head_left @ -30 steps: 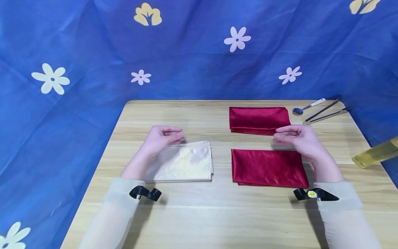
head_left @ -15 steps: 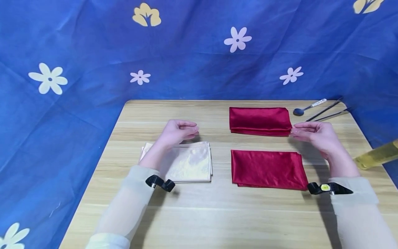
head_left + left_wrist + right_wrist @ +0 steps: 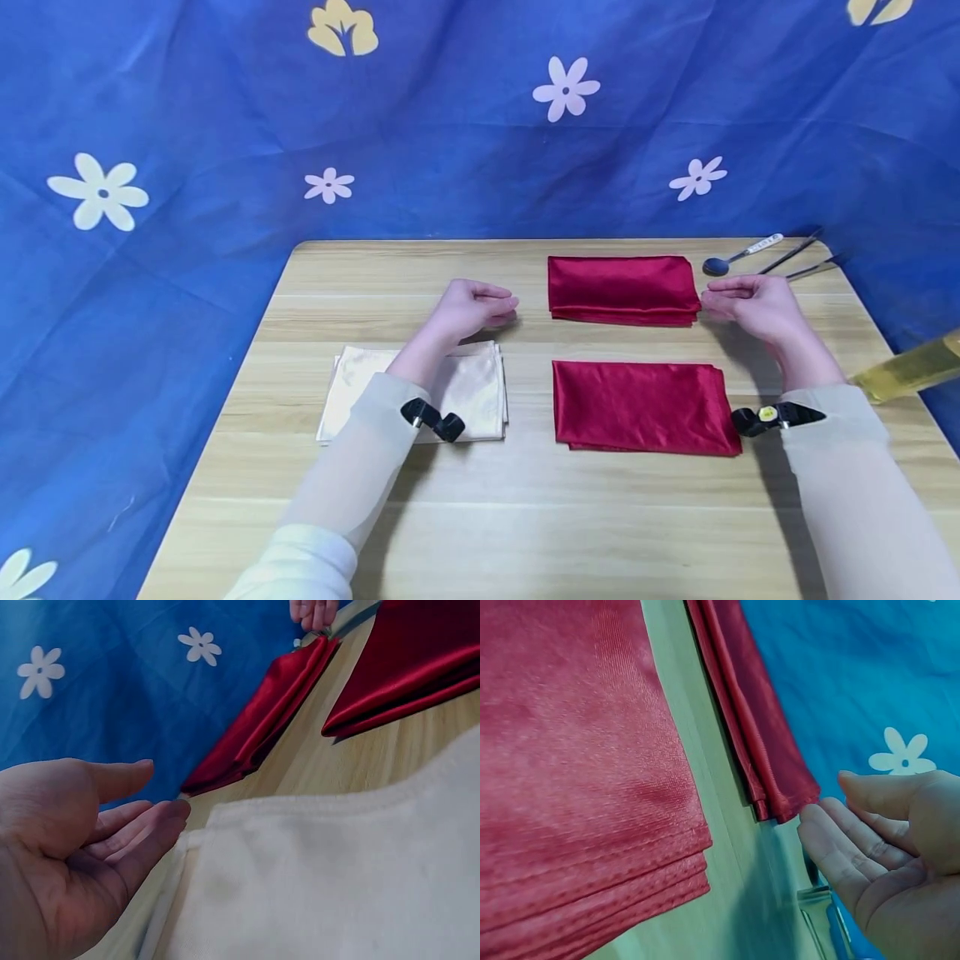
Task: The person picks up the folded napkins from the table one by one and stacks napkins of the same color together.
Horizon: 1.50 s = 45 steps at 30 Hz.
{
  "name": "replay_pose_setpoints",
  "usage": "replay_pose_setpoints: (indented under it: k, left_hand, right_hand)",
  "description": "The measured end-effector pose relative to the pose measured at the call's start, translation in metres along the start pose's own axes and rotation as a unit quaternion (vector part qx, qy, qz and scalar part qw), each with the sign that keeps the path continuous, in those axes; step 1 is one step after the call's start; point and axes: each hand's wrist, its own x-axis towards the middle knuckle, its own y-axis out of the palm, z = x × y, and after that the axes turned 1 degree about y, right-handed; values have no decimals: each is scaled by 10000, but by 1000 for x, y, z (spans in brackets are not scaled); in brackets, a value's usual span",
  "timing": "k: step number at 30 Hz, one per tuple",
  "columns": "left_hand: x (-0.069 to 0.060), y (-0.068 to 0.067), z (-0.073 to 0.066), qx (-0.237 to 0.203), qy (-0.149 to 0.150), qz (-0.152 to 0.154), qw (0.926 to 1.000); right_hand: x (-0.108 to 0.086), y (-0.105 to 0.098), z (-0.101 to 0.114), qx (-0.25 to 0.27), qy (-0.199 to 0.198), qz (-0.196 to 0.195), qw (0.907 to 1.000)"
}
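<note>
Left grip (image 3: 471,310) and right grip (image 3: 756,308), thumbs apart, flank the far red cloth (image 3: 621,288); spoon handle (image 3: 766,243) markings illegible.

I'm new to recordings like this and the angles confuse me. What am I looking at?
No machine here: a person works with two bare hands. The wide picture comes from a camera on the head, looking forward and down; the two close ones come from a camera on each wrist.

On the wooden table lie a folded white cloth, a near red cloth, a far red cloth, a spoon and thin dark prongs.

The left hand is left of the far red cloth; the right hand is at its right edge. Neither grips anything; whether the right fingertips touch the cloth, I can't tell.
</note>
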Motion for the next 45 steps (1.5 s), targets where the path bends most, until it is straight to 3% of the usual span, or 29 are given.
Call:
replay_pose_setpoints:
  k: [8, 14, 18, 23, 25, 33, 36, 42, 45]
  left_hand:
    - [27, 21, 2, 188, -27, -130, 9997]
    - [41, 36, 3, 669, 220, -375, 9968]
    - [49, 47, 0, 1221, 289, -668, 9898]
    - [58, 59, -7, 1856, 138, -1014, 9773]
    - [61, 63, -10, 1917, 11, -1071, 9756]
    - [78, 71, -16, 1633, -696, -738, 9814]
    - [82, 74, -16, 1541, -809, -656, 9825]
    - [83, 78, -14, 2336, -324, -421, 9709]
    - [81, 74, -10, 2414, -38, -406, 9696]
  right_hand:
    - [18, 2, 1, -439, -124, -5, 9990]
    - [25, 11, 1, -1320, -187, -164, 9909]
    - [31, 17, 0, -1388, -28, -227, 9901]
    - [34, 19, -1, -1464, 163, -297, 9886]
    - [36, 21, -1, -1535, 193, -314, 9875]
    - [43, 30, -2, -1701, 340, -368, 9842]
    - [44, 33, -1, -1803, 287, -258, 9829]
    - [45, 32, -1, -2050, 420, -155, 9777]
    - [45, 33, -1, -2145, 429, -137, 9757]
